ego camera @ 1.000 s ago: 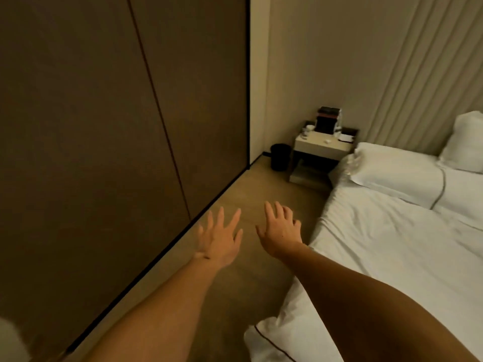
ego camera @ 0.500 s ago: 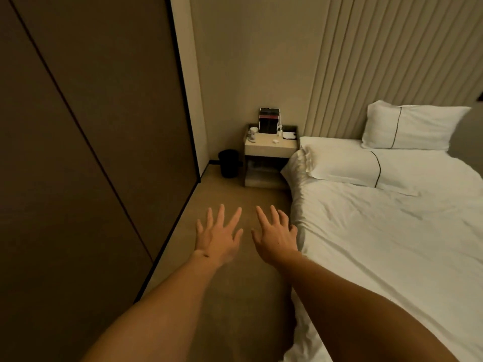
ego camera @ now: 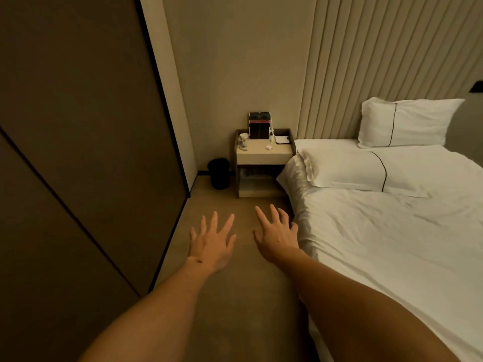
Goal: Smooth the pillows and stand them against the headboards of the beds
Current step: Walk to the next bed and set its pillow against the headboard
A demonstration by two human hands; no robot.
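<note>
A: Lower centre of the frame: left hand (ego camera: pixel 213 244) and right hand (ego camera: pixel 278 236), both spread flat, fingers straight, holding nothing. They hang over the floor (ego camera: pixel 235 309) in the aisle beside the bed (ego camera: pixel 392 257). No contact with any bedding.

B: Pillows?

A: Two, right side of the frame. Near pillow (ego camera: pixel 347 169) lies flat on the bed at its head corner, just beside the nightstand (ego camera: pixel 264 152). Far pillow (ego camera: pixel 407 122) sits further right, leaning up against the ribbed headboard (ego camera: pixel 379 61). It looks about placed; the near one is not stood up yet.

B: Step?

A: My read: approach. Nothing started on the near pillow, and it's well apart from both hands.

B: Risks?

A: Main one is the nightstand. Small items on top: a dark box (ego camera: pixel 259 125), something white with a cord, a small cup-like thing at the left edge, too small to identify. Swinging the pillow up from that corner could sweep them off. A bin (ego camera: pixel 219 173) sits on the floor left of the nightstand, in the tight aisle; a foot could clip it.

B: Pillow itself?

A: Soft. If stood with too little lean, I'd expect it to slump forward. Sheet is already creased; dragging would wrinkle it more.
</note>
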